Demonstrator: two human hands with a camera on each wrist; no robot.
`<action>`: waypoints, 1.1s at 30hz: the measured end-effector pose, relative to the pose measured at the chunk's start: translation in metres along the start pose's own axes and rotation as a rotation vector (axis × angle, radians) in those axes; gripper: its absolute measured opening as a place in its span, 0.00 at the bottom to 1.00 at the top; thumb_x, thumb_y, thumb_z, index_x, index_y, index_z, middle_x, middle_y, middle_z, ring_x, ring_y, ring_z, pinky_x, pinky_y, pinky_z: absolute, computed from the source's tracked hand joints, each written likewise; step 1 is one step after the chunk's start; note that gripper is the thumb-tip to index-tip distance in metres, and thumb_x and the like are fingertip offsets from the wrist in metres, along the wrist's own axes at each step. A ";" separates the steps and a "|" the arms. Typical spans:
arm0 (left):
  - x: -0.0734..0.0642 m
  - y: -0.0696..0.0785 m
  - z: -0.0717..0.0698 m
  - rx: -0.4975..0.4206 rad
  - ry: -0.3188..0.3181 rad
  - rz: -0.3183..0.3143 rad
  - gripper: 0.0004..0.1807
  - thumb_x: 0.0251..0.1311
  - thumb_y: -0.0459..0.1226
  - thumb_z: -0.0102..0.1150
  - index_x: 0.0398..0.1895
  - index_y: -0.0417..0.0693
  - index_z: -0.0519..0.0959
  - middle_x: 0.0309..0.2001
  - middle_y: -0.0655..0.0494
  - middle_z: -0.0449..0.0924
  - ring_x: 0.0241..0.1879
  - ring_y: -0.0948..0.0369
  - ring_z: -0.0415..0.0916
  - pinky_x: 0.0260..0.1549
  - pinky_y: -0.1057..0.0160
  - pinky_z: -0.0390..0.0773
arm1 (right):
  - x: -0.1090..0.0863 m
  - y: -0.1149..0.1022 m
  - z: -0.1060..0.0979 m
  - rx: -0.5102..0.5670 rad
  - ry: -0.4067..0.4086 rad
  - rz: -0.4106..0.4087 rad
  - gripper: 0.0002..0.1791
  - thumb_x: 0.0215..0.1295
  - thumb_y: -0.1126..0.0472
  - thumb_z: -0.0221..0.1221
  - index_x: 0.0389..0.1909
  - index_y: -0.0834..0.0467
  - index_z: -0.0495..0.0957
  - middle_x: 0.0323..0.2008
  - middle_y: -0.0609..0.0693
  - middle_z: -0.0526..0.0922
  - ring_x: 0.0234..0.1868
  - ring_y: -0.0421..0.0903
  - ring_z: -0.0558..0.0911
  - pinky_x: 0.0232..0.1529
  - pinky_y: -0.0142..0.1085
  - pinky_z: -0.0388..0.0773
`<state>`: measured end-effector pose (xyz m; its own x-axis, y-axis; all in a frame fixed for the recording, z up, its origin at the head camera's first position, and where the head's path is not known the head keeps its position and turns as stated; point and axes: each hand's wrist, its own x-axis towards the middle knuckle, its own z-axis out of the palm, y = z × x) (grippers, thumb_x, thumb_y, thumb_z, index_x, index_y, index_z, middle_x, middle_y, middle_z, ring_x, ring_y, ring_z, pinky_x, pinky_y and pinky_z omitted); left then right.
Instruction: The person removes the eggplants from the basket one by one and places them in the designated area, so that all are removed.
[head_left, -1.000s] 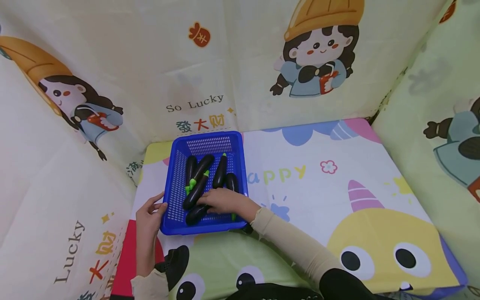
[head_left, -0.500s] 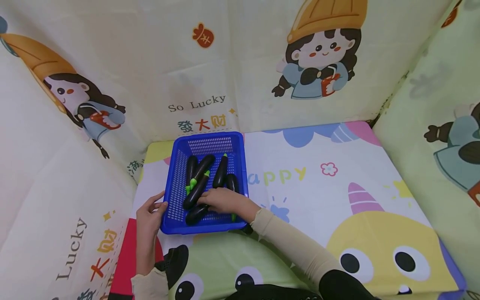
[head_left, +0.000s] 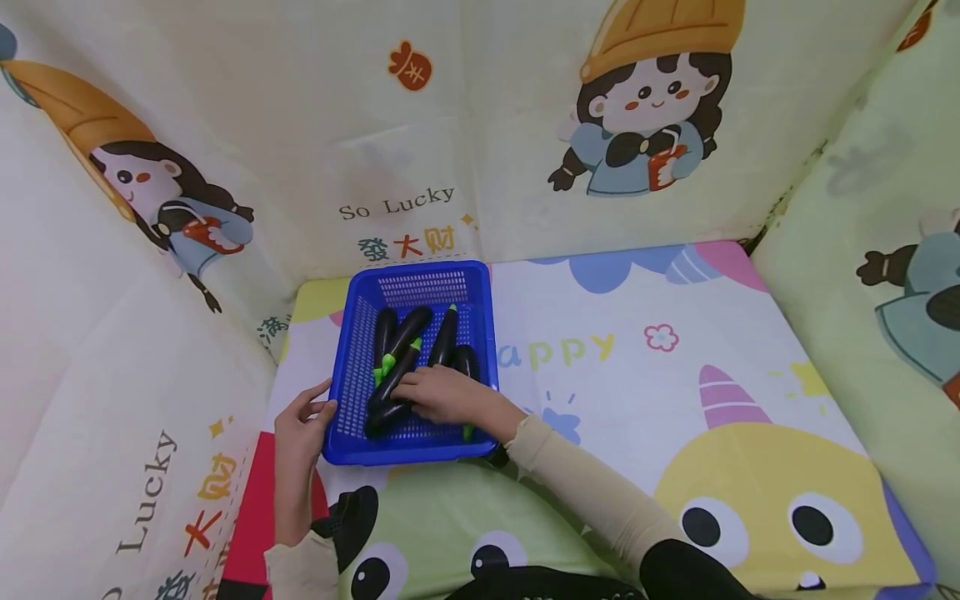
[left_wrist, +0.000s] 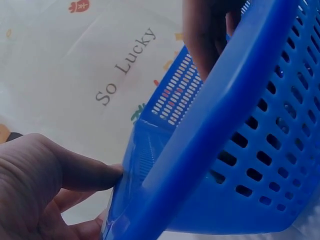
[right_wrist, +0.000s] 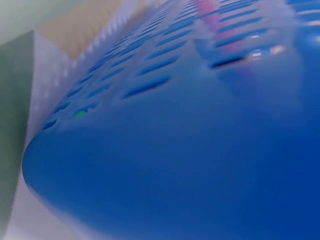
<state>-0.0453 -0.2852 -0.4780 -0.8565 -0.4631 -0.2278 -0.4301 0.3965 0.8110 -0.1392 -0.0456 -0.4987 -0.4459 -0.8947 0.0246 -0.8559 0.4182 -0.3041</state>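
A blue plastic basket [head_left: 408, 452] with perforated walls holds several dark eggplants with green stems. My left hand [head_left: 298, 425] pinches its left rim; in the left wrist view the thumb [left_wrist: 90, 172] presses against that rim. My right hand [head_left: 446, 395] reaches over the right side into the basket and grips the front eggplant [head_left: 381, 421], whose other end it hides. Just beyond the fingers lie a slanted eggplant [head_left: 399, 371] and an upright one [head_left: 446, 335]. Another eggplant [head_left: 466, 361] sits by the right wall, partly under my hand. The right wrist view shows only the basket wall [right_wrist: 175, 150].
The basket stands at the left of a table covered with a cartoon-print cloth [head_left: 600, 333]. Printed fabric walls [head_left: 517, 167] rise behind and on both sides. Two more eggplants [head_left: 385, 333] lie at the basket's left.
My right hand has lifted slightly, and the front eggplant has shifted a little away from me and left, against the slanted one. The left hand keeps its hold on the rim.
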 end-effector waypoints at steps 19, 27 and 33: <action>0.002 0.003 0.002 -0.017 0.021 -0.016 0.24 0.74 0.35 0.59 0.71 0.52 0.77 0.45 0.43 0.84 0.29 0.63 0.77 0.28 0.69 0.76 | -0.052 0.011 -0.051 0.163 0.500 0.003 0.22 0.72 0.62 0.65 0.65 0.57 0.79 0.60 0.52 0.84 0.61 0.49 0.82 0.65 0.41 0.78; 0.003 0.001 -0.002 -0.027 0.009 -0.025 0.23 0.74 0.35 0.59 0.71 0.52 0.77 0.47 0.42 0.84 0.29 0.66 0.78 0.30 0.71 0.77 | -0.076 0.024 -0.062 0.215 0.607 0.091 0.23 0.72 0.63 0.65 0.66 0.58 0.78 0.61 0.54 0.82 0.64 0.50 0.80 0.67 0.43 0.78; 0.003 0.001 -0.001 -0.043 -0.004 -0.020 0.23 0.74 0.35 0.59 0.71 0.51 0.77 0.43 0.47 0.86 0.29 0.67 0.79 0.30 0.71 0.77 | -0.094 0.033 -0.063 0.279 0.752 0.256 0.23 0.71 0.64 0.65 0.66 0.57 0.78 0.61 0.55 0.83 0.63 0.52 0.80 0.64 0.46 0.79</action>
<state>-0.0482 -0.2872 -0.4773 -0.8489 -0.4678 -0.2461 -0.4346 0.3526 0.8287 -0.1422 0.0622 -0.4507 -0.7576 -0.3933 0.5210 -0.6527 0.4517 -0.6082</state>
